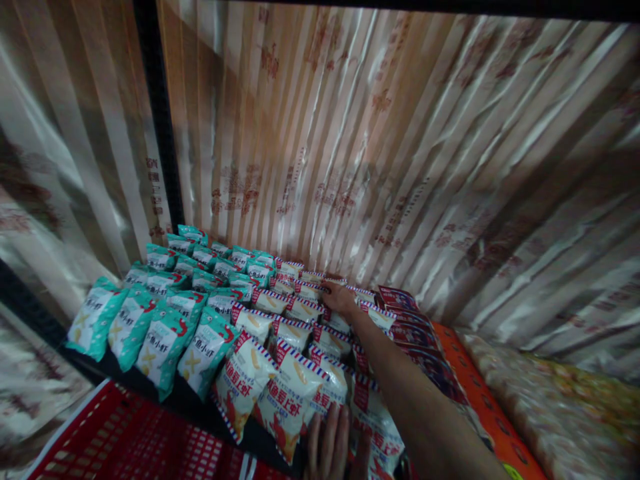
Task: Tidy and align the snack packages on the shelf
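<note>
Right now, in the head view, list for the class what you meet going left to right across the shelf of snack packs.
Teal snack packs → white snack packs with red and blue striped edges → dark red packs → orange packs → pale speckled packs.

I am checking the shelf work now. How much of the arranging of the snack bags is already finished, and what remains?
Done: the teal bags stand in tidy rows. In hand: the right hand reaches to the back of the white and red bags, and the left hand presses the front ones. Left: the dark red packets beside them lie flat; the red basket waits below.
</note>
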Demonstrator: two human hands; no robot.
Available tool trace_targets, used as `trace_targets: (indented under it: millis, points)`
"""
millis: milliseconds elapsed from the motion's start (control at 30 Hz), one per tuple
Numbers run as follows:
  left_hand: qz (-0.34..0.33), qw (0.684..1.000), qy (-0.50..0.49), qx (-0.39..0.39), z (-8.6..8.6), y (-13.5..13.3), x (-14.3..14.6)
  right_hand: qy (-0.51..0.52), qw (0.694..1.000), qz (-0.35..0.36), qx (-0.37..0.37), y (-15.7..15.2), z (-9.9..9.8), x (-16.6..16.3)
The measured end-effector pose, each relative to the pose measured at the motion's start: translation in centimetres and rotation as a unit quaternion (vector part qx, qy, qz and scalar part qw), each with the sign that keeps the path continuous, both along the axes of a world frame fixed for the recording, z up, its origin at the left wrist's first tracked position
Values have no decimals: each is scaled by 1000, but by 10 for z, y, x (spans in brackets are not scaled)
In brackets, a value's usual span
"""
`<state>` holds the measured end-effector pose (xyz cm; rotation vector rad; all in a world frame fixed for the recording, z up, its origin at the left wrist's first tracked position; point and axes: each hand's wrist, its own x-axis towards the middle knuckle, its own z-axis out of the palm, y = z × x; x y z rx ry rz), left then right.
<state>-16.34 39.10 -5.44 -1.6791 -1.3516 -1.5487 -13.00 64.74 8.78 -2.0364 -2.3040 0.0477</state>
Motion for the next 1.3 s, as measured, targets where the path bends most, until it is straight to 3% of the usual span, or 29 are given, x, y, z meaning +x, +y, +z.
trace_targets:
  millis: [300,767,1033,1167,1300]
  points:
    - [10,998,-44,35,0,6,5,-5,1000,13,9,4,1,-1]
    - [3,999,-21,42,5,6,0,-13,999,19,31,2,-7,-4]
    - [-30,997,38,-54,9,-10,-11,67,988,96,100,-2,0,3]
    - [-79,993,57,-66,14,-16,-24,99,978,127,133,-21,18,9]
    - [-115,981,95,-127,22,-24,-33,148,958,165,182,-75,34,18]
